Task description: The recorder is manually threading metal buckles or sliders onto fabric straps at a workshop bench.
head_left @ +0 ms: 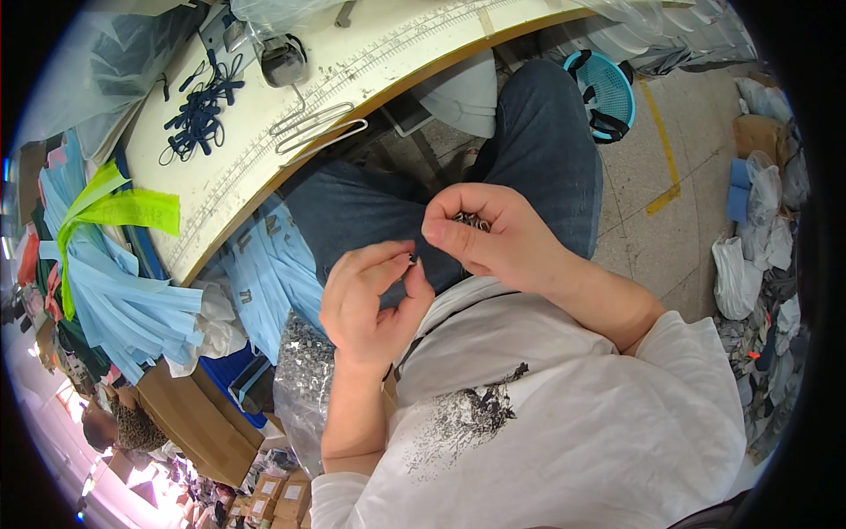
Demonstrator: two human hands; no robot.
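Observation:
My left hand is pinched, thumb and forefinger closed on a small dark piece too tiny to name. Close beside it, my right hand curls round a cluster of small metal pieces, which look like little rings or hooks. Its thumb and forefinger are pressed together, and whatever lies between those tips is hidden. Both hands hover above my lap, near each other but apart. Light blue fabric strips with small dark fittings hang below the table edge, left of my legs.
On the white table lie dark blue cord loops and bent metal wire. More light blue strips and a lime green strip drape at the left. A turquoise basket stands on the floor; bagged goods line the right.

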